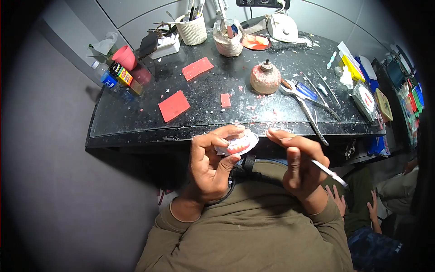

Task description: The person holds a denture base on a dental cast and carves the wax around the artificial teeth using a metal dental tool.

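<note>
My left hand (209,165) grips a white dental cast (240,144) with a band of pink wax and a row of teeth on it. Its thumb presses from below and the fingers curl over the top. Just right of the cast, my right hand (304,163) is closed around a slim hand tool (330,171) with a pale handle that sticks out toward the lower right. The tool's working tip is hidden by the fingers. Both hands are in front of the bench edge, above my lap.
On the dark bench (145,122) lie pink wax sheets (174,106) and a small wax piece (225,100). A wax-smeared spirit burner (265,80), pliers (302,106) and thin tools stand or lie right of centre. Cups line the back. Another person's hands (336,199) rest at lower right.
</note>
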